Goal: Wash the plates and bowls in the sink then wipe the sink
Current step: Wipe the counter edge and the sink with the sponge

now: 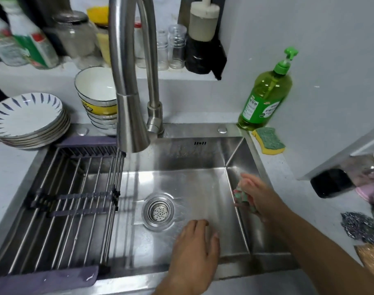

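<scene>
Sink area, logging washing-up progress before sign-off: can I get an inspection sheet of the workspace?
Surface: steel sink, no dishes in the basin; drain strainer seated in its floor.
Job's things: plates stacked on the counter left of the sink; bowls stacked at the back edge, partly behind the faucet; cloth against the sink's right wall.
Clutter: rack over the sink's left part; soap bottle and sponge at the back right corner; steel scourer on the right counter.
Hands: left hand open over the basin floor near the strainer; right hand holds the cloth.
Cables: nothing seen.
Surroundings: jars and bottles on the ledge behind the faucet.
</scene>
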Demonstrator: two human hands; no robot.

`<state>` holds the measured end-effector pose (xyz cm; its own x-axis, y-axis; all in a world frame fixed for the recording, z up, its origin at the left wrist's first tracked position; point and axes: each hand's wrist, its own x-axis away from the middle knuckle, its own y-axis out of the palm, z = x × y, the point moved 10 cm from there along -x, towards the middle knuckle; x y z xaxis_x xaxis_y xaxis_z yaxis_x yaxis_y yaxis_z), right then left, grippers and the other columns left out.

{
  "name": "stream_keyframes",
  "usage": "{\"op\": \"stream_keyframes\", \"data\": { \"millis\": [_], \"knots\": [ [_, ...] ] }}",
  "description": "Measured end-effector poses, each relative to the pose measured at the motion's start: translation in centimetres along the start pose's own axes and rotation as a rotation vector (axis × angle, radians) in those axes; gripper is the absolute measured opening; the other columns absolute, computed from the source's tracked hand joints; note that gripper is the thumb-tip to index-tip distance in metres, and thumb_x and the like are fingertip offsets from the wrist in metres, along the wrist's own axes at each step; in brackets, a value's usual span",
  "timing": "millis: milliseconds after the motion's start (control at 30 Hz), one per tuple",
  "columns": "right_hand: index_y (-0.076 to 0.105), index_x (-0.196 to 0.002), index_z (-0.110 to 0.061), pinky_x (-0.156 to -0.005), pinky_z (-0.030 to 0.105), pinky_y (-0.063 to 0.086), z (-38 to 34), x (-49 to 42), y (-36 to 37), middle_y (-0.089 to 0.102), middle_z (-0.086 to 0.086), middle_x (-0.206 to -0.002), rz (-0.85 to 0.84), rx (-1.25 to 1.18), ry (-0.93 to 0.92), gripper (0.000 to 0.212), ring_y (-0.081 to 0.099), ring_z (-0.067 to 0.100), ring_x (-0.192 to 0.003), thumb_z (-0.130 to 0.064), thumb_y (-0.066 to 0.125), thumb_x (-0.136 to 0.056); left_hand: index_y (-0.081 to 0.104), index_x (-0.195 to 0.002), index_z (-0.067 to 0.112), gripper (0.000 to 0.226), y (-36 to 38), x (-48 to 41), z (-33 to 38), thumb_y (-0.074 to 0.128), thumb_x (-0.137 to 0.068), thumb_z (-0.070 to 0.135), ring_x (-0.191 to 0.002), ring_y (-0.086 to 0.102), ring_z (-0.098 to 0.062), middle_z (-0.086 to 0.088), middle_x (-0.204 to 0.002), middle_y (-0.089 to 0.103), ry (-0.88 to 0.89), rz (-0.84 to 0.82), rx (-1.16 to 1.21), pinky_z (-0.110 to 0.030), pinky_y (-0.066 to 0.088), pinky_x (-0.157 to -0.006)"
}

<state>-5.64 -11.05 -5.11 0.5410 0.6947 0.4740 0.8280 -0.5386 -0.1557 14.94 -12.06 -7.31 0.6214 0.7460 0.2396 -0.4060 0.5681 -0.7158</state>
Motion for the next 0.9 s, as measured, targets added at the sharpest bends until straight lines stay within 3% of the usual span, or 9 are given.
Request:
{"op": "stream_keyframes", "data": {
  "millis": [100,267,367,500,567,633,700,800,900],
  "knots": [
    [0.062,-0.116,-0.009,-0.061,0.025,0.056,-2.0,-1.3,0.1,0.063,0.015,-0.087,0.026,0.087,-0.082,0.016,0.068,0.015,-0.077,-0.014,0.054,-0.103,0.051,-0.141,0.022,0.059,-3.9,-4.1,-0.4,0.029,-0.099,0.057,-0.128,0.051,-0.016,0.005,-0.138,0.053,0.023,0.08,-0.043,-0.028,0.036,-0.109],
    [0.062,-0.085,0.005,-0.054,0.033,0.053,-4.6,-6.7,0.9,0.065,0.01,-0.069,0.06,0.112,-0.12,0.028,0.061,0.022,-0.062,-0.017,0.056,-0.102,0.044,-0.147,0.012,0.063,-9.2,-12.7,-2.1,0.034,-0.099,0.051,-0.14,0.043,-0.028,-0.009,-0.153,0.043,0.001,0.18,-0.202,-0.036,0.034,-0.117],
    [0.056,-0.102,-0.001,-0.082,0.055,0.06,-7.1,-10.5,3.4,0.069,0.015,-0.096,0.059,0.118,-0.149,0.021,0.069,0.027,-0.089,-0.022,0.057,-0.102,0.039,-0.149,0.011,0.058,-11.2,-16.6,-2.7,0.047,-0.099,0.041,-0.147,0.035,-0.032,-0.013,-0.158,0.034,-0.008,0.241,-0.27,-0.039,0.03,-0.121],
    [0.052,-0.122,-0.019,-0.087,0.034,0.053,-14.1,-15.1,10.8,0.059,-0.001,-0.119,-0.039,0.263,-0.424,0.023,0.06,0.017,-0.108,-0.032,0.054,-0.103,0.018,-0.162,0.005,0.074,-12.2,-20.6,-2.5,0.042,-0.101,0.039,-0.159,0.01,-0.031,-0.015,-0.171,0.013,0.076,0.227,-0.423,-0.038,0.01,-0.13],
    [0.051,-0.139,-0.026,-0.115,0.042,0.035,-16.3,-16.8,15.0,0.048,-0.006,-0.137,-0.13,0.544,-0.619,0.037,0.041,0.02,-0.134,-0.042,0.048,-0.104,0.0,-0.164,0.005,0.078,-11.7,-22.4,-3.2,0.032,-0.105,0.045,-0.16,-0.007,-0.026,-0.013,-0.173,-0.005,0.063,0.177,-0.502,-0.039,0.004,-0.13],
    [0.039,-0.152,-0.036,-0.123,0.043,0.006,-15.5,-18.1,17.8,0.029,-0.005,-0.16,-0.196,0.936,-0.71,0.047,0.014,0.019,-0.15,-0.049,0.033,-0.107,-0.015,-0.161,0.005,0.082,-10.9,-23.2,-4.0,0.022,-0.106,0.053,-0.157,-0.022,-0.025,-0.012,-0.169,-0.023,0.011,0.133,-0.557,-0.037,-0.003,-0.13],
    [0.034,-0.155,-0.038,-0.123,0.04,-0.001,-14.8,-18.7,18.6,0.021,-0.01,-0.166,-0.281,1.049,-0.769,0.048,0.007,0.014,-0.153,-0.046,0.025,-0.109,-0.004,-0.161,-0.001,0.087,-10.5,-23.6,-4.2,0.023,-0.103,0.058,-0.159,-0.011,-0.03,-0.017,-0.17,-0.013,0.001,0.179,-0.589,-0.036,-0.001,-0.129],
    [0.027,-0.157,-0.036,-0.125,0.036,-0.006,-14.1,-18.6,20.6,0.015,-0.016,-0.167,-0.479,1.071,-0.82,0.049,0.004,0.002,-0.154,-0.043,0.017,-0.11,0.039,-0.154,-0.005,0.087,-10.0,-23.8,-4.4,0.036,-0.097,0.062,-0.152,0.032,-0.035,-0.023,-0.162,0.035,0.005,0.233,-0.621,-0.037,0.03,-0.123],
    [0.024,-0.158,-0.039,-0.124,0.033,-0.011,-15.0,-19.3,23.5,0.015,-0.018,-0.167,-0.643,1.108,-0.804,0.053,0.001,-0.004,-0.151,-0.05,0.011,-0.107,0.009,-0.164,0.003,0.089,-10.2,-24.1,-4.3,0.014,-0.099,0.064,-0.16,-0.003,-0.03,-0.019,-0.172,0.002,-0.057,0.18,-0.64,-0.041,0.007,-0.13]
  ]
}}
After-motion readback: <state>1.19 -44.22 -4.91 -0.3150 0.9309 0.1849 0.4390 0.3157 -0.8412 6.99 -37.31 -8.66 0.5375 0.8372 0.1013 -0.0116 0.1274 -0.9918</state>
